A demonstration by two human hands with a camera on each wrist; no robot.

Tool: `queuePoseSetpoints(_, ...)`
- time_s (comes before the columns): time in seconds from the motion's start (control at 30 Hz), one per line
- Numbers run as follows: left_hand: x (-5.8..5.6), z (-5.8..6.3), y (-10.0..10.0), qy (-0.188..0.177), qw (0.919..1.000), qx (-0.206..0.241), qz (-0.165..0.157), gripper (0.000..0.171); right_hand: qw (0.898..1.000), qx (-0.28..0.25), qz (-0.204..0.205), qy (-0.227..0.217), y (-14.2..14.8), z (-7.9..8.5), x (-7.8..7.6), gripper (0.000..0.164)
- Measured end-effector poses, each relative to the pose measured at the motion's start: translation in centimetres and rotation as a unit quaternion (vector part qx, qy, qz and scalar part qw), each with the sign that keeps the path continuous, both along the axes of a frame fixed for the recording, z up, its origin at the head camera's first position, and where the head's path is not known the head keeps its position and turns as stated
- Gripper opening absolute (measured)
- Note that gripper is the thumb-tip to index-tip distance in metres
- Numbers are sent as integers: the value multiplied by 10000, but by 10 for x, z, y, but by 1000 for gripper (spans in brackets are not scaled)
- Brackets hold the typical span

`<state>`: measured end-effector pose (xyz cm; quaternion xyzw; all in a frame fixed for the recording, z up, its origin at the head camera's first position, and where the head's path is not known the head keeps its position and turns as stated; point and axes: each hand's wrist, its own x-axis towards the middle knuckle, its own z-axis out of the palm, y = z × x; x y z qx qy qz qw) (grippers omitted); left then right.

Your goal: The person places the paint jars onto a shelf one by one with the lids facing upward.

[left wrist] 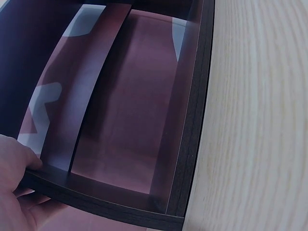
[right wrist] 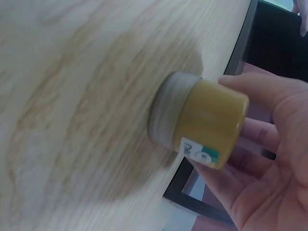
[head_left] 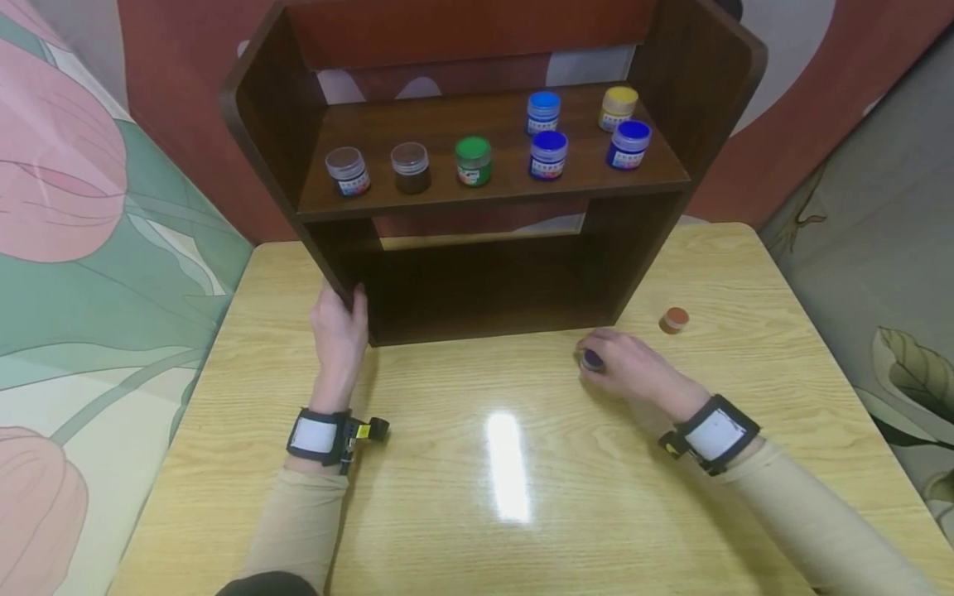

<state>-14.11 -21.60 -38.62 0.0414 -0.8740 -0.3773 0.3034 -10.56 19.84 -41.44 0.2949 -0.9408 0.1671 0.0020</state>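
Note:
My left hand (head_left: pixel 339 323) grips the left side board of a dark brown wooden shelf unit (head_left: pixel 484 203), thumb on the inner face and fingers round the outside. In the left wrist view this hand (left wrist: pixel 17 187) has the board's edge between thumb and fingers. Just in front of the shelf's right corner, my right hand (head_left: pixel 629 364) holds a small paint jar (right wrist: pixel 207 122) low over the table. Its body looks ochre with a white and green label, and its greyish end faces the tabletop; from the head view a dark round top shows between thumb and fingers.
Several paint jars stand on the middle board, among them a green jar (head_left: pixel 473 161), a yellow-lidded jar (head_left: pixel 618 108) and a dark blue jar (head_left: pixel 548 155). A small orange-topped jar (head_left: pixel 674 320) stands right of the shelf on the wooden table (head_left: pixel 417 463). Patterned walls enclose the table.

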Motion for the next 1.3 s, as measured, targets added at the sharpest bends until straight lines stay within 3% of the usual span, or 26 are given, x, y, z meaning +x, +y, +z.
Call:
queuePoseSetpoints(0.23,-1,0,0,19,10000,-21,-14,27,9998,55,-194,11,-3,0,1,41)
queuePoseSetpoints(0.53,-1,0,0,23,10000,19,-75,27,9987,213,-445,135,-4,-1,2,35)
queuePoseSetpoints(0.9,0,0,0,-24,10000,37,-73,28,9991,141,-362,193,-8,1,2,29)
queuePoseSetpoints(1.3,-2,-1,0,11,10000,-15,-62,26,9989,-107,-296,-357,-13,8,1,29)
